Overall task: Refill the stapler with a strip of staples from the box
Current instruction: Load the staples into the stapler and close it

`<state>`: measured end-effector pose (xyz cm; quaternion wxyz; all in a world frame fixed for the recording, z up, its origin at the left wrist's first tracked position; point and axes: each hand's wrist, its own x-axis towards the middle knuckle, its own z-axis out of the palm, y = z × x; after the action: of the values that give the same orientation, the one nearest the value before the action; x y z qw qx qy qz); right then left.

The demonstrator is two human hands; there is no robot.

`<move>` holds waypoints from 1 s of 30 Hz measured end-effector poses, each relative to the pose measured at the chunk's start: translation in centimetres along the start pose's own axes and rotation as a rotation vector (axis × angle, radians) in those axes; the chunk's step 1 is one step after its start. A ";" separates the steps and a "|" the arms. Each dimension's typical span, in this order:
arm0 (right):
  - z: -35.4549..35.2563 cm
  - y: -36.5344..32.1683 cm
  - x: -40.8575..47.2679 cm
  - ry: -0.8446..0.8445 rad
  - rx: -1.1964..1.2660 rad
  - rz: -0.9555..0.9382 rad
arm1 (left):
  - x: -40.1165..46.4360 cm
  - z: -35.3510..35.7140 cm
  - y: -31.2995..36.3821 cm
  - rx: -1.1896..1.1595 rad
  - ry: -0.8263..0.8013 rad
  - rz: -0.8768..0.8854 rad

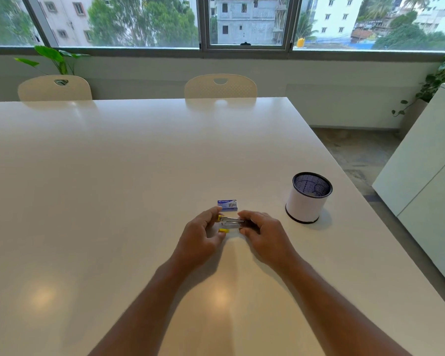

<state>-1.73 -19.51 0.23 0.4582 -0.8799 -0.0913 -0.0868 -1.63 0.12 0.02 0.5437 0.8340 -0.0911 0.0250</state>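
A small metal stapler (232,223) with yellow ends sits between both my hands, just above the white table (113,176). My right hand (263,233) grips its right end. My left hand (203,236) holds its left end, fingers at the yellow tips, and the stapler's jaws look spread apart there. The small blue box of staples (228,205) lies closed on the table just behind the stapler, touching neither hand. No loose strip of staples is visible.
A white cup with a black mesh lining (308,197) stands to the right of my hands near the table's right edge. Two cream chairs (220,86) stand at the far side. A white cabinet (427,181) is off to the right.
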 end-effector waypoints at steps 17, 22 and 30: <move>0.3 0.0 0.6 -0.009 -0.138 -0.118 | 0.0 -0.3 0.6 0.329 0.034 0.094; 0.4 0.0 0.7 -0.013 -0.163 -0.093 | 0.0 -0.2 0.5 0.324 0.047 0.070; 0.5 0.0 0.8 -0.014 -0.172 -0.118 | 0.1 -0.3 0.7 0.332 0.047 0.047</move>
<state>-0.89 -19.02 0.08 0.3742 -0.9097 -0.1385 -0.1149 -1.67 0.15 0.75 0.3999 0.9091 -0.0922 0.0719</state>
